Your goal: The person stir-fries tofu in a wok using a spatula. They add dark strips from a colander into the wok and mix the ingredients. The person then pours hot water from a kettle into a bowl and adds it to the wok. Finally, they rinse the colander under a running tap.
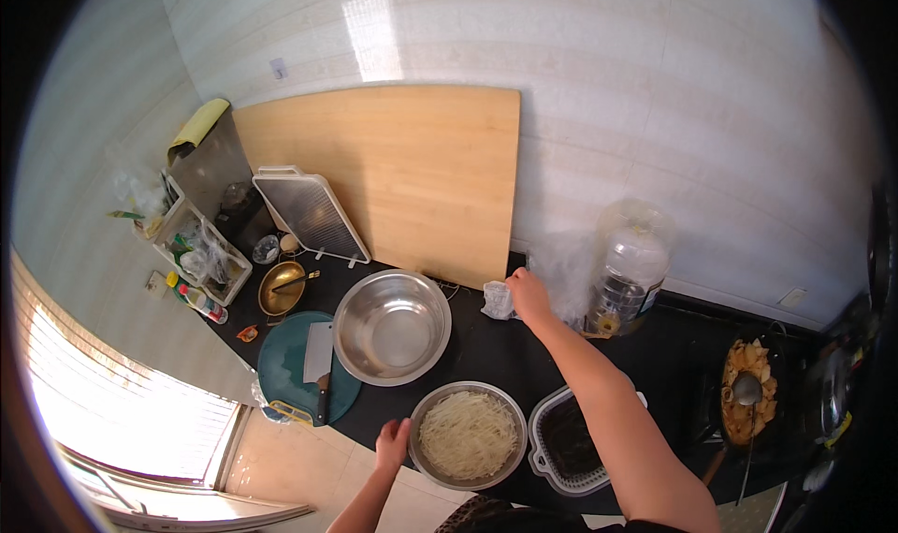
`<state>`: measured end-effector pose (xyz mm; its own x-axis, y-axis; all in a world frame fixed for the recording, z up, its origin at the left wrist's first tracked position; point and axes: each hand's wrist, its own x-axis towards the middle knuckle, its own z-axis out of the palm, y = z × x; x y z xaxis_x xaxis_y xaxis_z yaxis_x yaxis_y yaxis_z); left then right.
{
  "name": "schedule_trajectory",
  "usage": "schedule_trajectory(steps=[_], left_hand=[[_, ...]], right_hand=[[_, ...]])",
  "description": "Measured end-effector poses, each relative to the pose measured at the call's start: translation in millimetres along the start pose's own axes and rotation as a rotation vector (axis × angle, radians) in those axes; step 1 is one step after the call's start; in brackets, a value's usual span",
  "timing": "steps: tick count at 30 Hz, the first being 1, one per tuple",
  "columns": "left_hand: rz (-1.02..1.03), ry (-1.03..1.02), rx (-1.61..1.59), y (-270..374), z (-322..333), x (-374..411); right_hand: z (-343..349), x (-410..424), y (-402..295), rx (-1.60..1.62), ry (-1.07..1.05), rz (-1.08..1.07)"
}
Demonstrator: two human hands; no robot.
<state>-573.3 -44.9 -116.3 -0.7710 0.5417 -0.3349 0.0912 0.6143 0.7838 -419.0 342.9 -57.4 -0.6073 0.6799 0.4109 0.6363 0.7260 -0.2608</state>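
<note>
My left hand (393,443) is at the left rim of a stainless steel bowl (521,421), its fingers against the edge. Pale thin shreds, like shredded potato (466,435), fill that bowl. Farther back, my right hand (530,296) reaches across the counter and grips a small crumpled white plastic packet (497,301). A clear plastic bag (561,270) stands just behind that hand. Beneath my right forearm sits a white-rimmed basket (544,456) with dark contents, partly hidden by the arm. A larger, empty steel basin (393,329) rests behind the bowl of shreds.
On a green round cutting board (280,364) lies a cleaver (318,354). A large wooden board (414,182) leans on the wall. A big clear plastic bottle (631,273) stands at the back. At right, a wok (749,392) holds sliced food and a ladle (747,389).
</note>
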Motion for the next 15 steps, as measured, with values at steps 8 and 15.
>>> schedule_trajectory(steps=[8,15], left_hand=[[0.220,-0.019,0.254,-8.4,16.9,-18.6],[0.264,0.032,0.105,-1.8,23.7,-17.7]], right_hand=[[-34.9,-17.3,-4.8,-0.005,0.139,-0.032],[-136.7,-153.4,-10.0,0.255,0.131,0.158]])
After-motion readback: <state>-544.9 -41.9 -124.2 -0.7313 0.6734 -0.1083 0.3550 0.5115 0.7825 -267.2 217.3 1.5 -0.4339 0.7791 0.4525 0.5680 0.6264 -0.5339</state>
